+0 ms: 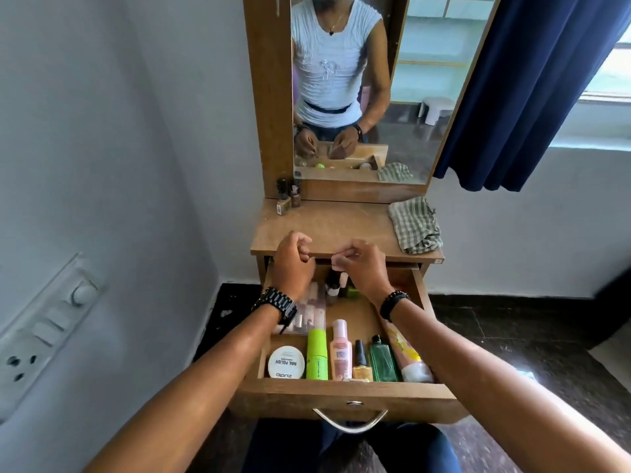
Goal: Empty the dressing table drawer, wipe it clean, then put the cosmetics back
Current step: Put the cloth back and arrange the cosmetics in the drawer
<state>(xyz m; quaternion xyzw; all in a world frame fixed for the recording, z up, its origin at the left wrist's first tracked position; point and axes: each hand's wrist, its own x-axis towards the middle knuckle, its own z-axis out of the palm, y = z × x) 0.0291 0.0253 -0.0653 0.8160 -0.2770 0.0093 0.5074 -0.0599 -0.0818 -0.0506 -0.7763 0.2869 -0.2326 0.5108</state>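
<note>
The right hand [362, 268] pinches a small pale pink bottle [337, 261] above the far end of the open drawer [341, 392]; its long axis cannot be made out. The left hand [293, 264] is curled, holding nothing visible. Bottles [341, 349] in the drawer lie lengthwise, caps pointing far.

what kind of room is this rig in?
Most likely a bedroom or dressing corner in a home. Cues: a wooden dressing table with a tall wood-framed mirror, its pulled-out wooden drawer full of cosmetics such as the round white nail polish remover tub, and a dark blue window curtain.
</note>
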